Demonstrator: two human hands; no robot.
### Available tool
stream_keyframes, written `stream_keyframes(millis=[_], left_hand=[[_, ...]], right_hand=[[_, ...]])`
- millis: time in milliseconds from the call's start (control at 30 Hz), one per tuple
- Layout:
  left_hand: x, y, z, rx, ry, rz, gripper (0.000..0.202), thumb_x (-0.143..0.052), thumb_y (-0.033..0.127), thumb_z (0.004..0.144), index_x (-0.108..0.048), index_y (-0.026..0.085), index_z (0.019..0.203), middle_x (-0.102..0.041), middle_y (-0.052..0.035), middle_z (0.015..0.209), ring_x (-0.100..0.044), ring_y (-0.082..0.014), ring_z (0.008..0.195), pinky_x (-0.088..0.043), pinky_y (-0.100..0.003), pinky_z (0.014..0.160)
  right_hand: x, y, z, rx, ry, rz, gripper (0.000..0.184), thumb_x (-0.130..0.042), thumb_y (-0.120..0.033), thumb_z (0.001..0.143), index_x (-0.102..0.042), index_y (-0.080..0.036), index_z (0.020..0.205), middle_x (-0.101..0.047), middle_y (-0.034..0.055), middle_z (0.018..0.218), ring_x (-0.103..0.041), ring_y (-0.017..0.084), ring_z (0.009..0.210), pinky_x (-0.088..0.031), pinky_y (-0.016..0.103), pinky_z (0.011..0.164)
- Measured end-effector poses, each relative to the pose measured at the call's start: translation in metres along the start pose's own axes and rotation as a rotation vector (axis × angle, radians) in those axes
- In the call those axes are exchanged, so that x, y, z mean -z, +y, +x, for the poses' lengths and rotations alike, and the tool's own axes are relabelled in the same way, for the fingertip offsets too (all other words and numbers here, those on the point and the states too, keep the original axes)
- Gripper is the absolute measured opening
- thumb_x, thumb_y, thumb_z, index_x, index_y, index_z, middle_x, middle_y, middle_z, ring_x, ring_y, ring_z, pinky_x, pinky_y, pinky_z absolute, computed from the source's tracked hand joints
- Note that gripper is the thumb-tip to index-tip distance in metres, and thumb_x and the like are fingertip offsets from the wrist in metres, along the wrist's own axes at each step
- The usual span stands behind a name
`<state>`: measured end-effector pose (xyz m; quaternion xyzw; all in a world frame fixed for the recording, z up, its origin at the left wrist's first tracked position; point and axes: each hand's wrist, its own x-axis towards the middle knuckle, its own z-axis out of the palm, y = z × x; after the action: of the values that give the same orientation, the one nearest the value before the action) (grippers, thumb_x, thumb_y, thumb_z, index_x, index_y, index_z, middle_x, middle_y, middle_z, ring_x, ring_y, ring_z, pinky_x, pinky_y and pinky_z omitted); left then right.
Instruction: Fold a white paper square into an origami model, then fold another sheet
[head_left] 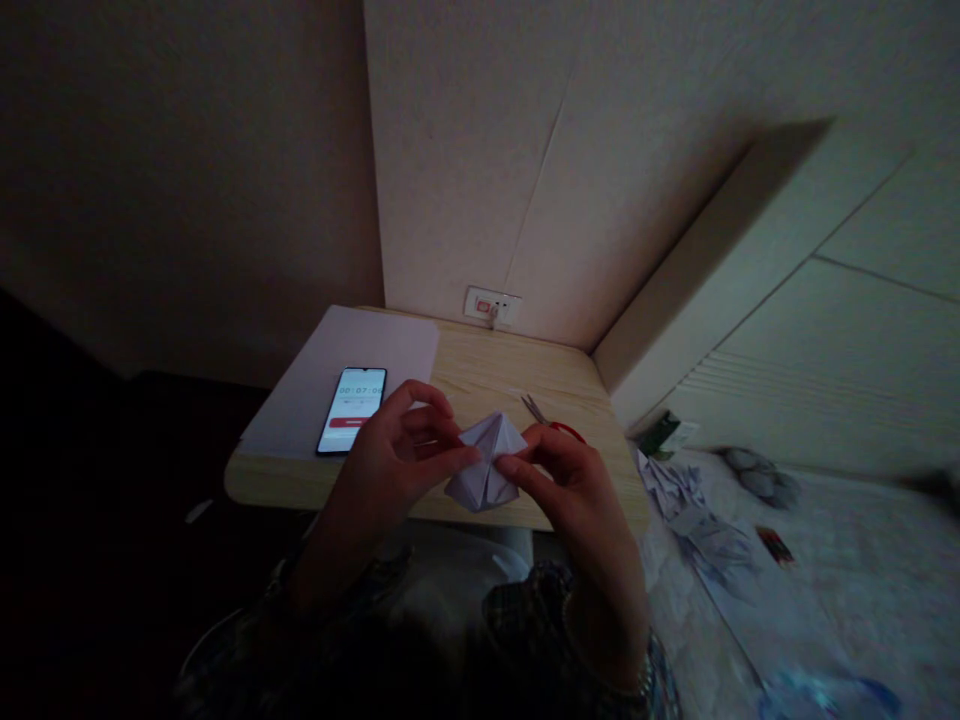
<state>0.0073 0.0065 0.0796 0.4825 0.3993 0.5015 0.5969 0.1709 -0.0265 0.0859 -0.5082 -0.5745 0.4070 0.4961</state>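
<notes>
A folded white paper piece [487, 462] with several creased facets is held over the near edge of a small wooden table [480, 375]. My left hand [394, 450] pinches its left side with thumb and fingers closed on it. The right side of the paper is gripped by my right hand [566, 480], fingers pressed together on a fold. Both wrists come up from the bottom of the view.
A lit phone [352, 409] lies on white sheets [352, 375] at the table's left. Red-handled scissors [547, 418] lie behind my right hand. A wall socket [492, 305] sits at the back. Several folded paper pieces [694, 515] lie on the bed to the right.
</notes>
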Motion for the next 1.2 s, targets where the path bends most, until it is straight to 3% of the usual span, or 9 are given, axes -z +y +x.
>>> stream_keyframes(millis=[300, 433, 633, 800, 967, 1100, 1200], left_hand=[[-0.0019, -0.0020, -0.0025, -0.046, -0.024, -0.019, 0.036, -0.078, 0.014, 0.059, -0.049, 0.020, 0.081, -0.061, 0.0067, 0.073, -0.064, -0.0106, 0.067, -0.051, -0.020, 0.062], [-0.0061, -0.0011, -0.0043, 0.008, -0.068, -0.073, 0.039, -0.078, 0.012, 0.060, -0.053, 0.021, 0.089, -0.064, 0.0064, 0.076, -0.064, -0.0097, 0.068, -0.051, -0.020, 0.064], [-0.0048, -0.0023, -0.0027, -0.004, -0.055, -0.087, 0.033, -0.078, 0.014, 0.061, -0.054, 0.019, 0.083, -0.065, 0.0049, 0.077, -0.062, -0.0102, 0.065, -0.050, -0.020, 0.060], [-0.0018, -0.0089, 0.0005, -0.088, -0.033, -0.048, 0.029, -0.079, 0.015, 0.060, -0.057, 0.018, 0.079, -0.063, 0.0041, 0.078, -0.062, -0.0104, 0.073, -0.049, -0.020, 0.066], [-0.0028, -0.0082, -0.0010, 0.003, -0.115, -0.094, 0.023, -0.078, 0.018, 0.063, -0.058, 0.017, 0.075, -0.063, 0.0040, 0.075, -0.062, -0.0109, 0.071, -0.050, -0.020, 0.064], [-0.0049, -0.0049, -0.0037, 0.049, -0.046, -0.095, 0.024, -0.078, 0.019, 0.062, -0.058, 0.018, 0.076, -0.065, 0.0046, 0.071, -0.060, -0.0097, 0.066, -0.049, -0.019, 0.063], [-0.0043, -0.0070, -0.0026, 0.054, -0.067, -0.079, 0.026, -0.078, 0.020, 0.061, -0.058, 0.018, 0.076, -0.064, 0.0049, 0.067, -0.060, -0.0101, 0.064, -0.048, -0.019, 0.059]], right_hand=[[-0.0054, -0.0014, -0.0024, 0.078, 0.075, -0.075, 0.027, -0.068, -0.028, 0.077, -0.050, -0.020, 0.058, -0.048, -0.0044, 0.058, -0.046, 0.013, 0.060, -0.035, 0.026, 0.059], [-0.0070, -0.0017, -0.0037, 0.086, 0.096, -0.086, 0.027, -0.067, -0.027, 0.079, -0.050, -0.020, 0.059, -0.049, -0.0048, 0.058, -0.047, 0.012, 0.060, -0.036, 0.025, 0.060], [-0.0054, 0.0003, -0.0016, 0.080, 0.050, -0.033, 0.014, -0.067, -0.028, 0.078, -0.063, -0.019, 0.068, -0.060, -0.0024, 0.063, -0.054, 0.013, 0.063, -0.040, 0.024, 0.059], [-0.0014, 0.0023, 0.0007, 0.090, 0.035, -0.012, 0.015, -0.070, -0.029, 0.074, -0.064, -0.019, 0.065, -0.062, -0.0018, 0.062, -0.056, 0.013, 0.063, -0.042, 0.024, 0.059], [-0.0005, 0.0030, 0.0014, 0.081, 0.042, -0.065, 0.015, -0.069, -0.029, 0.075, -0.064, -0.020, 0.065, -0.062, -0.0009, 0.062, -0.057, 0.014, 0.061, -0.043, 0.024, 0.057], [-0.0018, 0.0002, 0.0003, 0.081, 0.034, -0.053, 0.015, -0.069, -0.030, 0.076, -0.063, -0.020, 0.066, -0.063, -0.0012, 0.064, -0.057, 0.014, 0.063, -0.044, 0.023, 0.059], [-0.0023, 0.0001, -0.0003, 0.057, 0.015, -0.070, 0.016, -0.067, -0.032, 0.077, -0.062, -0.020, 0.068, -0.063, -0.0015, 0.065, -0.057, 0.013, 0.065, -0.044, 0.024, 0.061]])
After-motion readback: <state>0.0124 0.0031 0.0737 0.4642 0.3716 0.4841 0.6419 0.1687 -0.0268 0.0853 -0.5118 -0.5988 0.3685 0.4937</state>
